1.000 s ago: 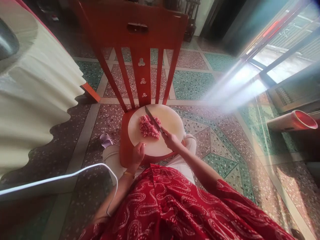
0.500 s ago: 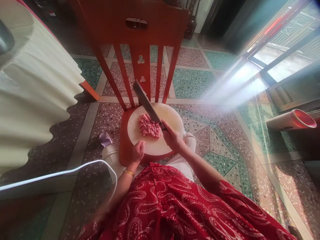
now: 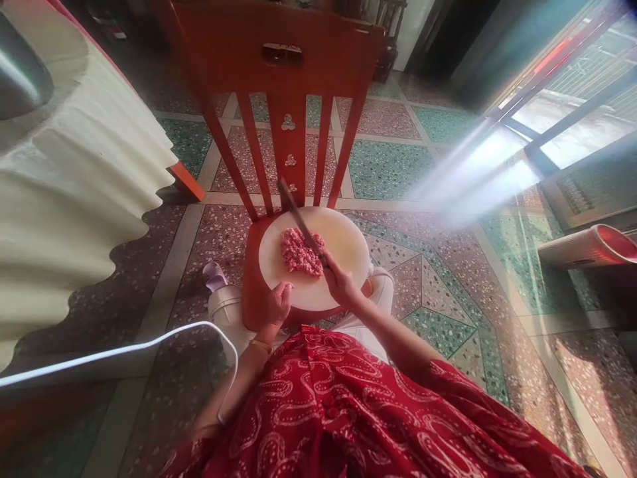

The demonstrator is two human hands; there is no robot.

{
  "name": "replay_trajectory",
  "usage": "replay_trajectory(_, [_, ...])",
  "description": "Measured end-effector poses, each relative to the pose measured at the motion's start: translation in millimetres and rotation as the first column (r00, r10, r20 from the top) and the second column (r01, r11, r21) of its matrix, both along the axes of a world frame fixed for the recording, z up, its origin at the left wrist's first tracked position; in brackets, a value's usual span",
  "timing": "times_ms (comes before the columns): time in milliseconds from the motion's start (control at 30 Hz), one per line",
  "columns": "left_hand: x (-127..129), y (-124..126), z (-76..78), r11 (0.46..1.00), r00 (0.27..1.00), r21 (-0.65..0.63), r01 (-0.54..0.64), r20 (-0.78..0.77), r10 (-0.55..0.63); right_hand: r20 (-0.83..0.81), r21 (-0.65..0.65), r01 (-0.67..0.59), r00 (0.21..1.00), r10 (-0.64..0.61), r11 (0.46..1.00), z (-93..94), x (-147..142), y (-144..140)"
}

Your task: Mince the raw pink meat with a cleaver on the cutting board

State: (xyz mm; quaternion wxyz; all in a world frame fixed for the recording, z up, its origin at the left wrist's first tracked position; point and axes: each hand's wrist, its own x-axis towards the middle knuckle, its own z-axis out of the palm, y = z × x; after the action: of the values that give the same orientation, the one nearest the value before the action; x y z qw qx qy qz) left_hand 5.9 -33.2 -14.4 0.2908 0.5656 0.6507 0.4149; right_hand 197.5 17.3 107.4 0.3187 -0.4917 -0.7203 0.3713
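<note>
A round white chopping board (image 3: 343, 242) lies on the seat of a red wooden chair (image 3: 279, 60), and a pile of pink minced meat (image 3: 298, 252) sits on the board's left half. The right hand (image 3: 340, 284) has its fingers wrapped tight around the handle of a knife (image 3: 298, 218), whose blade slants up and away over the meat toward the chair's back slats. The left hand (image 3: 277, 307) rests on the board's near-left edge, fingers curled loosely inward, clasping nothing. A white cable (image 3: 124, 346) curves across the terrazzo floor (image 3: 388, 166) at left.
</note>
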Motion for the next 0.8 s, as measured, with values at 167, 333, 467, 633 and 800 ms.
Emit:
replay_trajectory(167, [0.8, -0.5, 0.7, 1.000, 0.999, -0.028, 0.010, 0.038, -0.009, 0.117, -0.108, -0.036, 0.992, 0.049, 0.993, -1.1, -0.6, 2.9])
replay_trajectory(333, [0.8, 0.3, -0.9, 1.000, 1.000, 0.002, -0.007, 0.021, 0.007, 0.021, 0.087, -0.021, 1.000, 0.020, 0.996, 18.2, -2.3, 5.8])
replay_trajectory(467, [1.4, -0.9, -1.0, 1.000, 1.000, -0.005, -0.010, 0.014, 0.010, 0.090, -0.125, 0.009, 0.996, 0.003, 0.992, -6.7, 4.5, 3.4])
replay_trajectory(633, [1.5, 0.5, -2.6, 1.000, 1.000, -0.004, 0.007, 0.013, -0.007, -0.027, -0.206, -0.011, 1.000, 0.006, 0.979, -2.8, 16.8, 9.6])
replay_trajectory(800, [2.2, 1.0, -2.8, 1.000, 1.000, 0.016, -0.003, -0.012, 0.003, -0.015, -0.133, 0.028, 0.999, -0.031, 0.991, -17.1, 23.3, 10.6])
